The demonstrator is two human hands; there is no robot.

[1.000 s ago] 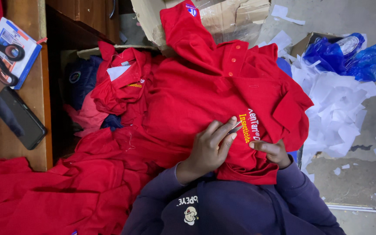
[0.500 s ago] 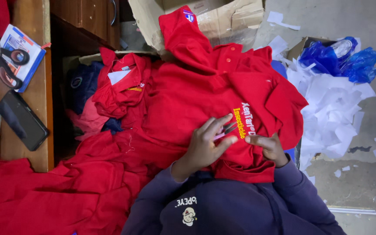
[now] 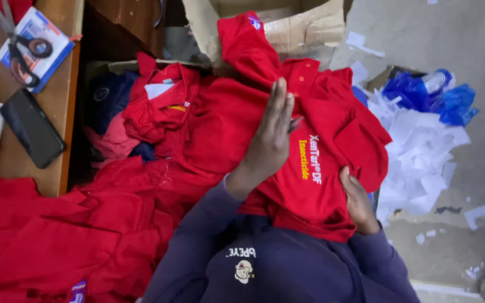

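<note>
Shirt lies red across the lap, below a cardboard box. Left hand rests flat on it — fingers straight, gripping nothing. Right hand pinches the shirt's lower edge — scissors sit well apart.

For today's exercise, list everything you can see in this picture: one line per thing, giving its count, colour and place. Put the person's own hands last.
Red shirt: one, red with yellow and white embroidery, on the person's lap.
Heap of red garments: count unclear, red, lower left.
Dark blue garment: one, navy, beside the wooden table.
Cardboard box: one, brown, top centre.
Scissors: one pair, black handles, on a blue and white booklet.
Phone: one, black, on the wooden table.
Paper scraps: many, white, on the floor at right.
Plastic bags: blue, upper right.
Left hand: flat on the shirt.
Right hand: gripping the shirt's edge.
</note>
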